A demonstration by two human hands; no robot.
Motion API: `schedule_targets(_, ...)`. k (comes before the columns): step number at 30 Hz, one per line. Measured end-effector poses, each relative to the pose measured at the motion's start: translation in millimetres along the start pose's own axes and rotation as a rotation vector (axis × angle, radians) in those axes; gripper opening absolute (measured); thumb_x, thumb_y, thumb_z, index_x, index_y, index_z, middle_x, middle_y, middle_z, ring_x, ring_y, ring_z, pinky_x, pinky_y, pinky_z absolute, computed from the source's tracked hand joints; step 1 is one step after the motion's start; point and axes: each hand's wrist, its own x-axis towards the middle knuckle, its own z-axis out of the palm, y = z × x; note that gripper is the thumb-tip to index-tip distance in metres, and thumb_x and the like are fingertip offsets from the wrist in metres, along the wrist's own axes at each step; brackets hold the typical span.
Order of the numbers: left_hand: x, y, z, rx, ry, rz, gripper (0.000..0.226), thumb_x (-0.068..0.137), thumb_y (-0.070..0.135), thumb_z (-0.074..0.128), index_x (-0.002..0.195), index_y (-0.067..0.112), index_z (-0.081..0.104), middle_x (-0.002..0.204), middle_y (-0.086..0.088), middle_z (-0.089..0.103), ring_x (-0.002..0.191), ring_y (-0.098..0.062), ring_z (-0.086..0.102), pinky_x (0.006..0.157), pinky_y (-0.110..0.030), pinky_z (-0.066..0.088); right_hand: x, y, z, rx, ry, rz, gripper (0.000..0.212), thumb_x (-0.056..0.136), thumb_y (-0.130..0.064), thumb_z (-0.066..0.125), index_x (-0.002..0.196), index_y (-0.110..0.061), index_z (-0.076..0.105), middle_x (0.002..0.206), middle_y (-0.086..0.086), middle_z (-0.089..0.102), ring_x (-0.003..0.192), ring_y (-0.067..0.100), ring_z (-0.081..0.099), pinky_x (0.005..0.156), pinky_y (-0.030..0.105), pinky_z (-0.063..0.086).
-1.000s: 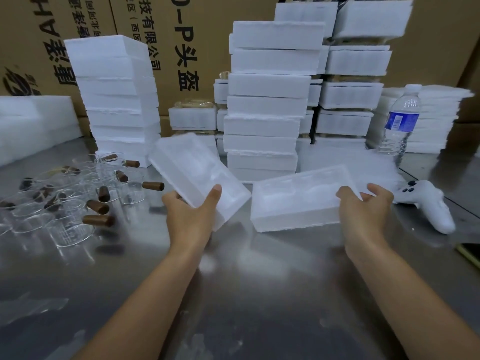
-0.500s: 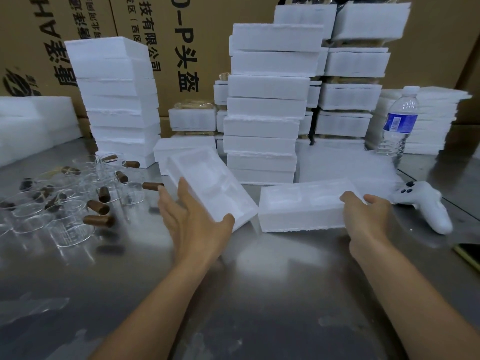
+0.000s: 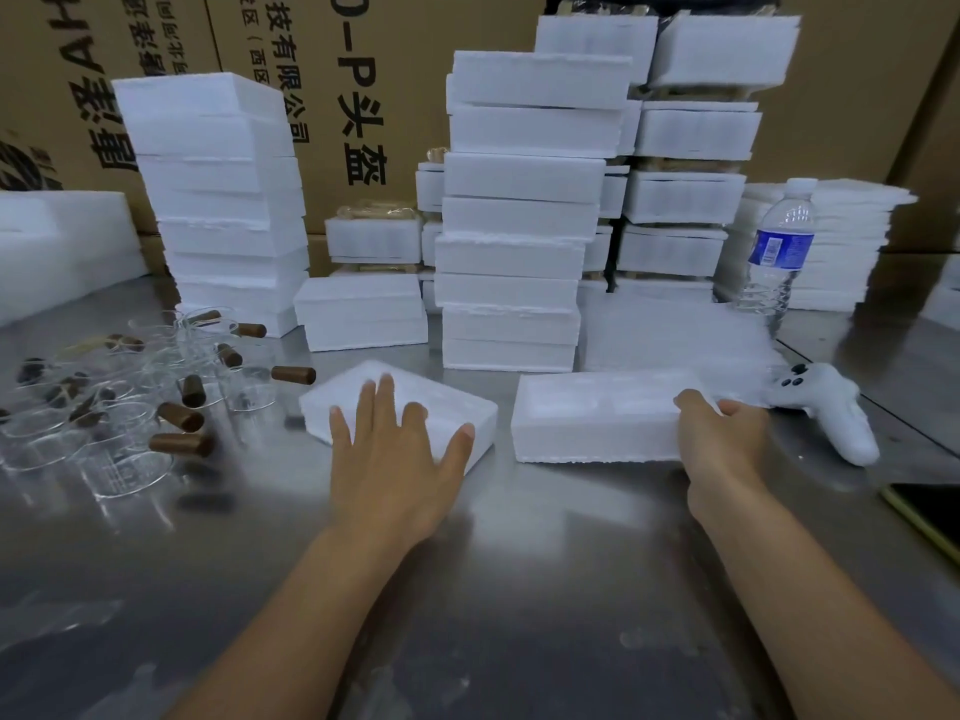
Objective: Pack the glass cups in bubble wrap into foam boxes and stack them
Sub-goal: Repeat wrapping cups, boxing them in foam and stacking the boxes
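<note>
Two white foam box halves lie side by side on the steel table. My left hand (image 3: 395,454) rests flat with spread fingers on the left foam half (image 3: 447,407), which lies on the table. My right hand (image 3: 727,439) grips the right end of the right foam half (image 3: 597,423), thumb on top. Several glass cups (image 3: 130,407) with brown wooden handles are clustered at the left. Tall stacks of foam boxes (image 3: 514,210) stand behind.
A white game controller (image 3: 826,407) lies right of the right foam half. A water bottle (image 3: 779,252) stands at the back right. A phone (image 3: 930,511) sits at the right edge. Cardboard cartons (image 3: 363,96) form the back wall. Another foam stack (image 3: 218,200) rises behind the cups.
My left hand lowered its tilted foam half flat onto the table and now rests spread on top. The right foam half settled down too, my right hand still on its end.
</note>
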Motion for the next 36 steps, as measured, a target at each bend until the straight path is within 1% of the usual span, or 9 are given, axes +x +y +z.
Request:
schedule_targets(3,-3.8,2.7,-0.3,0.014,-0.052,-0.015,0.065,0.091,0.065,0.018,0.136,0.024,0.043,0.147,-0.001,0.039,0.14,-0.02,0.024,0.115,-0.045,0.005,2.6,1.0,-0.1,-0.007,0.013,-0.004,0.046,0.085,-0.025,0.059,0.126,-0.009,0.045,0.123,0.009,0.048,0.091,0.023,0.042,0.074,0.029,0.031)
schedule_targets(5,-5.4,5.2,-3.6,0.076,-0.006,0.004,0.065,0.089,0.066,0.019,0.132,0.027,0.048,0.137,0.001,0.049,0.129,-0.021,0.037,0.109,-0.041,0.016,4.4,0.7,-0.1,0.002,0.014,-0.003,0.045,0.086,-0.024,0.059,0.125,-0.009,0.044,0.116,0.006,0.046,0.091,0.023,0.042,0.073,0.029,0.03)
schedule_targets(8,-4.0,5.7,-8.0,0.12,-0.013,-0.005,0.069,0.088,0.068,0.016,0.131,0.029,0.052,0.134,0.002,0.05,0.124,-0.021,0.039,0.099,-0.037,0.02,5.9,1.4,0.1,-0.001,0.005,-0.006,0.043,0.086,-0.024,0.058,0.123,-0.008,0.043,0.113,0.005,0.043,0.09,0.023,0.042,0.072,0.029,0.031)
schedule_targets(14,0.2,1.0,-11.3,0.158,-0.054,-0.071,0.075,0.089,0.065,0.01,0.129,0.022,0.056,0.134,-0.003,0.048,0.124,-0.023,0.04,0.102,-0.038,0.022,-0.7,6.1,1.6,-0.208,-0.092,-0.103,0.043,0.086,-0.029,0.058,0.119,-0.003,0.053,0.114,0.013,0.057,0.091,0.026,0.052,0.071,0.027,0.034)
schedule_targets(22,3.0,-6.1,-8.4,0.197,0.05,-0.132,0.068,0.094,0.061,0.014,0.123,0.017,0.058,0.123,-0.006,0.054,0.116,-0.026,0.044,0.098,-0.038,0.026,-9.7,5.3,-1.2,-0.415,-0.257,-0.176,0.018,0.087,-0.022,0.057,0.071,-0.014,0.059,0.072,0.0,0.057,0.065,0.015,0.049,0.065,0.03,0.036)
schedule_targets(25,1.1,-3.2,-4.8,0.092,0.147,-0.009,0.058,0.097,0.053,0.021,0.133,0.018,0.049,0.135,-0.008,0.046,0.126,-0.027,0.034,0.104,-0.038,0.021,-14.1,0.0,-1.1,-0.367,-0.231,-0.228,0.007,0.088,-0.023,0.059,0.086,-0.017,0.059,0.085,-0.003,0.058,0.078,0.016,0.053,0.077,0.028,0.037)
schedule_targets(29,-5.4,7.4,-2.4,-0.174,0.185,0.394,0.042,0.098,0.037,0.043,0.135,0.017,0.048,0.137,-0.007,0.047,0.129,-0.025,0.037,0.109,-0.036,0.021,-35.4,-13.6,8.0,-0.272,-0.134,-0.528,0.018,0.088,-0.018,0.059,0.105,-0.023,0.058,0.104,-0.002,0.058,0.091,0.013,0.052,0.077,0.026,0.038)
schedule_targets(33,-5.1,12.0,2.0,-0.149,0.093,0.517,0.04,0.096,0.03,0.045,0.135,0.019,0.047,0.133,-0.003,0.051,0.128,-0.021,0.039,0.112,-0.036,0.015,-77.2,-38.3,52.3,-0.223,-0.332,-0.806,0.017,0.088,-0.017,0.059,0.101,-0.027,0.055,0.104,-0.007,0.056,0.089,0.005,0.053,0.07,0.007,0.036)
schedule_targets(36,-3.6,14.7,4.5,-0.09,0.112,0.453,0.034,0.092,0.022,0.05,0.124,0.011,0.055,0.121,-0.01,0.059,0.116,-0.029,0.049,0.104,-0.04,0.03,-102.9,-54.4,106.3,-0.293,-0.582,-0.881,0.014,0.086,-0.023,0.061,0.097,-0.03,0.055,0.102,-0.008,0.057,0.088,0.005,0.053,0.076,0.013,0.04)
